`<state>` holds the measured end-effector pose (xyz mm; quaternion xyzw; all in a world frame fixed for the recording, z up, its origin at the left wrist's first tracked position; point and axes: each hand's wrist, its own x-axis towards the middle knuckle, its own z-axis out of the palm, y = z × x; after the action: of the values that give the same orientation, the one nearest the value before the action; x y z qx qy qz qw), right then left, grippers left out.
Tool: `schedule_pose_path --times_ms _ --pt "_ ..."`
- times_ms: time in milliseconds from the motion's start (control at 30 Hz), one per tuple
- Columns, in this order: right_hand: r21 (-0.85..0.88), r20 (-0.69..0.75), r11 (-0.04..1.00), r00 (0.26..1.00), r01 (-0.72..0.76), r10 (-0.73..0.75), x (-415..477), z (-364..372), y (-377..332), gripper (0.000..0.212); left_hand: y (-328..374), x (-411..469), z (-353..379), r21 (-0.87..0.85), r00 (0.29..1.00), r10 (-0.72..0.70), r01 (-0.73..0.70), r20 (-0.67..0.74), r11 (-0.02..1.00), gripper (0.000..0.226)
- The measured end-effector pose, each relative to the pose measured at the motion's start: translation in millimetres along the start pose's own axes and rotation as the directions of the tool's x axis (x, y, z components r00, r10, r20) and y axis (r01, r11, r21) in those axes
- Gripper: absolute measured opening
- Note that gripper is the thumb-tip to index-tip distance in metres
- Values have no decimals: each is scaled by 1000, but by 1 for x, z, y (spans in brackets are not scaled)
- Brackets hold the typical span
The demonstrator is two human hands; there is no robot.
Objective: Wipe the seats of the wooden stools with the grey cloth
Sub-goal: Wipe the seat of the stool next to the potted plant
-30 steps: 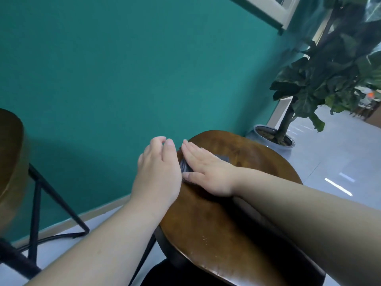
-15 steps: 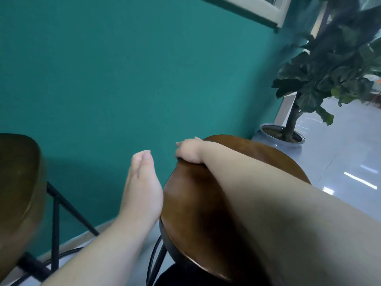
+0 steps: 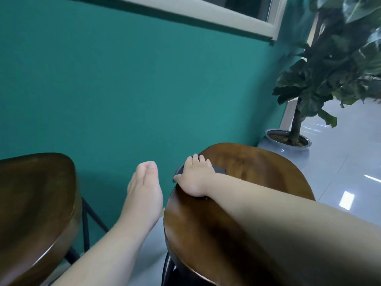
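Our flat right hand (image 3: 193, 179) presses the dark grey cloth (image 3: 219, 169) at ten o'clock on the round brown wooden stool seat (image 3: 249, 168); left hand (image 3: 144, 193) empty, straight-fingered; nine-o'clock seat (image 3: 35, 203) seemingly unwiped.

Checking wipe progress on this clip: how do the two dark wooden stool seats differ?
The right dark brown wooden stool seat carries the grey cloth, pressed under the right hand; the left dark brown wooden stool seat shows nothing on it. The right seat lies mostly in frame; the left seat is cut by the frame edge. Both are glossy dark wood on black metal legs.
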<state>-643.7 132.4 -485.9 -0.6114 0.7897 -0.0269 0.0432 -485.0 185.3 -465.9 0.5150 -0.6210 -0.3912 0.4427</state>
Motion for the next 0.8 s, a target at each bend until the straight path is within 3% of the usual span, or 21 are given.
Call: schedule_pose_path --times_ms 100,200,300,433,567,800 --pt "-36 -62 998 997 47 -49 -18 3 -5 83 -7 -4 6 24 995 -43 41 89 999 46" --pt "-68 -74 996 995 55 -60 -30 4 -9 85 -17 -11 13 -127 933 -294 324 208 937 71" --pt "-75 -23 995 998 64 -65 -43 6 -11 88 -21 -18 12 -270 806 -463 569 368 777 76" --pt "-70 28 994 996 83 -81 -55 6 -14 87 -24 -10 4 -376 678 -441 712 588 593 100" --pt "-75 54 988 989 138 -135 -71 4 -17 86 -25 -7 -7 -400 608 -415 777 677 486 117" --pt "-68 85 975 975 210 -204 -96 5 -24 86 -40 5 -13 -403 569 -423 812 705 422 136"
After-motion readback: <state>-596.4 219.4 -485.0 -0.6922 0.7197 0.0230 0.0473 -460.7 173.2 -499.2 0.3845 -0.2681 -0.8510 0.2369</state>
